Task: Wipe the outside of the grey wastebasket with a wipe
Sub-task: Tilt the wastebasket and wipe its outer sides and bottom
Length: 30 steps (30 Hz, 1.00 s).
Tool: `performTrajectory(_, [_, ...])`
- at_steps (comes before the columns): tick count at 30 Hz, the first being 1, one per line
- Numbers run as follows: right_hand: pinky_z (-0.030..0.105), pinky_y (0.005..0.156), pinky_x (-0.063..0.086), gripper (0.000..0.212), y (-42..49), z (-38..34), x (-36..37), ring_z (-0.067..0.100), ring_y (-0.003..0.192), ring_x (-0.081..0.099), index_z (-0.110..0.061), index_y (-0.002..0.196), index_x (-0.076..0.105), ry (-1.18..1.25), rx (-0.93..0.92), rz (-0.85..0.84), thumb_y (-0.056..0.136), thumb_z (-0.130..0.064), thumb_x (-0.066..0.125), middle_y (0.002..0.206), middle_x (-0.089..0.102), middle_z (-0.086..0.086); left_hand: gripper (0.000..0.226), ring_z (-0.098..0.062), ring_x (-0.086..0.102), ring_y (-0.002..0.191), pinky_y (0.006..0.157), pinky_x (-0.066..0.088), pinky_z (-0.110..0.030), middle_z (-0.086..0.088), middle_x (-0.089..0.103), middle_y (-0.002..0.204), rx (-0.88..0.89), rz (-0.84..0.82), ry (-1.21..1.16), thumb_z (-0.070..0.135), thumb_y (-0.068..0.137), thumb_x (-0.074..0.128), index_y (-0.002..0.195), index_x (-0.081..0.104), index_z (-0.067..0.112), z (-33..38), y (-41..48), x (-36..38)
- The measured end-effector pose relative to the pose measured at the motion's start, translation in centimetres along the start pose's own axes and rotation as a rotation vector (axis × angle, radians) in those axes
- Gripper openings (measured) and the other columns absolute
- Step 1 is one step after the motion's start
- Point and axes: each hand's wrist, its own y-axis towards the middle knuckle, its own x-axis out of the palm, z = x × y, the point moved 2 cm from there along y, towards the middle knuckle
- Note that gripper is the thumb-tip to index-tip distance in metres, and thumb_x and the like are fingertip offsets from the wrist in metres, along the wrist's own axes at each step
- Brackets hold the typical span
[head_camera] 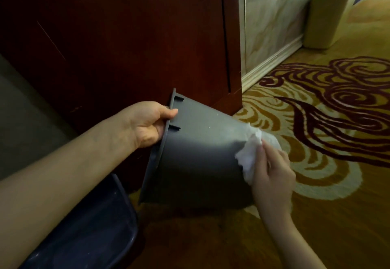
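The grey wastebasket [196, 154] is tipped on its side above the carpet, rim to the left, bottom to the right. My left hand [147, 124] grips its rim, thumb on the outer wall. A crumpled white wipe [250, 154] is pressed against the basket's bottom edge at the right. My right hand [272, 176] holds the wipe there, fingers over it. A few white specks sit on the basket's upper wall.
A dark red wooden cabinet [126, 47] stands right behind the basket. A dark blue bin [88, 233] lies at the lower left. A beige wastebasket [329, 17] stands by the marble wall at the upper right. Patterned gold and maroon carpet [327, 110] covers the floor.
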Motion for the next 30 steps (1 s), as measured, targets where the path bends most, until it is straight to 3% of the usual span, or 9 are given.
performTrajectory(2, [0.011,0.070,0.045,0.026,1.8,-1.6,0.7,0.004,0.084,0.059,-0.009,0.105,0.064,0.089,-0.019,-0.012,0.095,-0.020,0.043,0.092,0.063,0.003,0.023,-0.027,0.068,0.094,0.069,0.057,-0.039,-0.014,0.069,0.101,-0.032,-0.044,-0.133,0.006,0.093,0.041,0.107,0.059,0.008,-1.5,-0.1,-0.1])
performTrajectory(4, [0.017,0.073,0.046,0.028,2.7,-3.0,2.2,0.011,0.090,0.058,-0.011,0.111,0.062,0.097,-0.060,-0.036,0.095,-0.022,0.042,0.097,0.061,0.000,0.022,-0.020,0.073,0.076,0.057,0.058,-0.033,-0.008,0.073,0.088,-0.043,-0.083,-0.216,0.008,0.093,0.041,0.099,0.061,0.013,-3.9,-0.1,-0.2])
performTrajectory(8, [0.010,0.082,0.039,0.029,2.7,-3.8,7.0,0.008,0.104,0.048,-0.018,0.122,0.057,-0.054,-0.255,-0.264,0.094,-0.017,0.047,0.111,0.060,0.001,0.027,-0.022,0.070,0.091,0.071,0.056,-0.037,-0.009,0.072,0.100,-0.020,-0.139,-0.386,0.008,0.090,0.043,0.109,0.061,0.015,-9.6,0.9,0.1])
performTrajectory(11, [0.033,0.097,0.041,0.037,1.2,-2.8,9.7,0.021,0.122,0.043,-0.013,0.125,0.055,-0.239,-0.439,-0.450,0.089,-0.007,0.053,0.131,0.057,0.006,0.041,-0.022,0.068,0.098,0.076,0.051,-0.037,-0.009,0.072,0.107,-0.007,-0.163,-0.473,0.014,0.082,0.049,0.123,0.055,0.016,-12.6,1.5,-1.1])
performTrajectory(15, [0.035,0.110,0.027,0.051,-1.3,-1.0,11.1,0.021,0.137,0.029,-0.015,0.139,0.039,-0.442,-0.540,-0.557,0.089,-0.009,0.053,0.145,0.043,0.002,0.043,-0.023,0.065,0.107,0.080,0.053,-0.039,-0.008,0.068,0.118,-0.016,-0.245,-0.516,0.014,0.081,0.050,0.123,0.055,0.021,-15.4,1.7,-2.9])
performTrajectory(19, [0.035,0.110,0.026,0.054,-0.9,0.1,9.8,0.020,0.139,0.026,-0.017,0.140,0.037,-0.496,-0.450,-0.492,0.089,-0.007,0.052,0.147,0.039,0.001,0.038,-0.021,0.068,0.100,0.073,0.058,-0.033,-0.007,0.073,0.108,0.025,-0.288,-0.551,0.012,0.079,0.050,0.115,0.059,0.018,-15.6,1.7,-2.8])
performTrajectory(26, [0.044,0.107,0.033,0.042,3.3,6.8,0.9,0.029,0.131,0.037,-0.008,0.132,0.048,-0.556,-0.264,-0.177,0.090,-0.005,0.049,0.137,0.051,0.011,0.030,-0.019,0.069,0.097,0.069,0.059,-0.032,-0.004,0.075,0.103,-0.003,-0.286,-0.572,0.009,0.085,0.047,0.108,0.062,0.020,-15.9,1.7,-2.8])
performTrajectory(28, [0.042,0.102,0.038,0.038,4.0,8.8,-1.1,0.030,0.126,0.042,-0.007,0.130,0.051,-0.537,-0.209,-0.112,0.092,-0.006,0.047,0.134,0.054,0.012,0.033,-0.019,0.069,0.098,0.070,0.059,-0.033,-0.004,0.075,0.103,-0.007,-0.303,-0.575,0.011,0.078,0.052,0.107,0.063,0.020,-16.0,1.8,-2.7])
performTrajectory(30, [0.032,0.091,0.041,0.033,4.3,10.0,-2.6,0.024,0.115,0.048,-0.010,0.126,0.055,-0.431,-0.025,-0.014,0.095,-0.013,0.044,0.124,0.061,0.011,0.034,-0.020,0.069,0.097,0.069,0.059,-0.033,-0.004,0.075,0.102,-0.014,-0.301,-0.578,0.012,0.075,0.053,0.106,0.063,0.020,-16.1,1.7,-2.7])
